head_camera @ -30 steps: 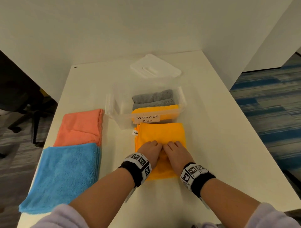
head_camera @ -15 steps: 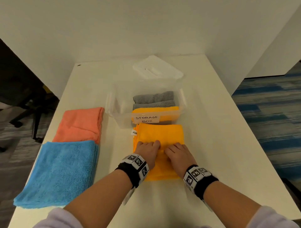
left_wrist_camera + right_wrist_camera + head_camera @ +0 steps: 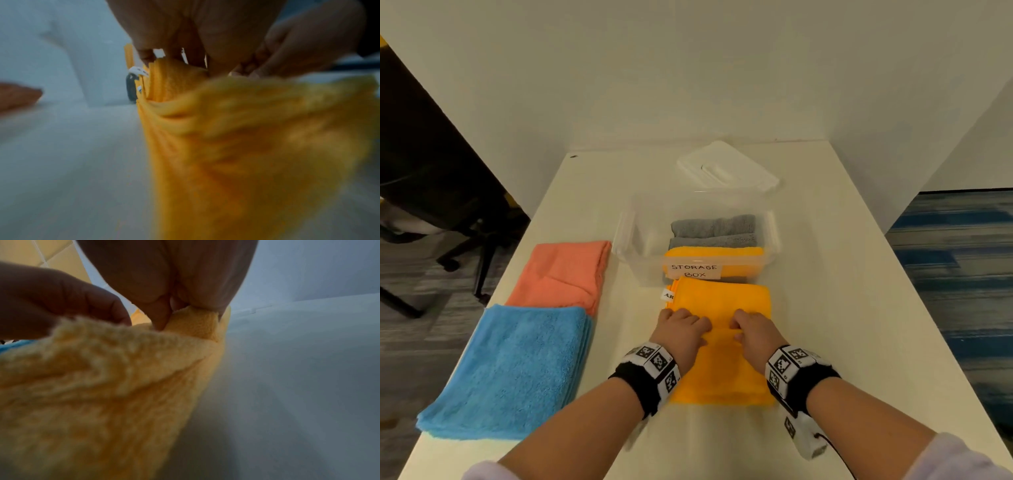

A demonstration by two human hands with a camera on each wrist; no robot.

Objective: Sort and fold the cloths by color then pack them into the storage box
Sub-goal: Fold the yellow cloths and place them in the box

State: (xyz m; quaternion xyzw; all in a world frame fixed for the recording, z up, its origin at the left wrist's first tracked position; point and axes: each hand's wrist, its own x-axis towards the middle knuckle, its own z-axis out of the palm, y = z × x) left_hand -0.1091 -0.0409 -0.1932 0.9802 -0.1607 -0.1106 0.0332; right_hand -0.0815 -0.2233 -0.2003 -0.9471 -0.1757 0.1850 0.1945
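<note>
A folded yellow cloth [image 3: 722, 363] lies on the white table [image 3: 842, 325] just in front of the clear storage box [image 3: 626, 236]. My left hand [image 3: 681, 330] grips its left side and my right hand [image 3: 751, 329] pinches a raised fold on its right side; the pinch shows in the right wrist view on the yellow cloth [image 3: 195, 321]. In the left wrist view the yellow cloth [image 3: 236, 138] bunches under my curled fingers. Inside the box stand two grey cloths [image 3: 714, 226] and a yellow cloth [image 3: 714, 253]. An orange cloth [image 3: 561, 274] and a blue cloth [image 3: 510, 370] lie folded at the left.
The box's white lid [image 3: 726, 168] lies behind the box near the wall. A paper label [image 3: 693, 270] reading STORAGE BOX is stuck on the box front. A dark office chair [image 3: 431, 205] stands off the table's left edge. Blue carpet lies to the right.
My hands have slid apart from the cloth's middle toward its left and right sides, and now gather the fabric in their fingers. The cloths at the left have not moved.
</note>
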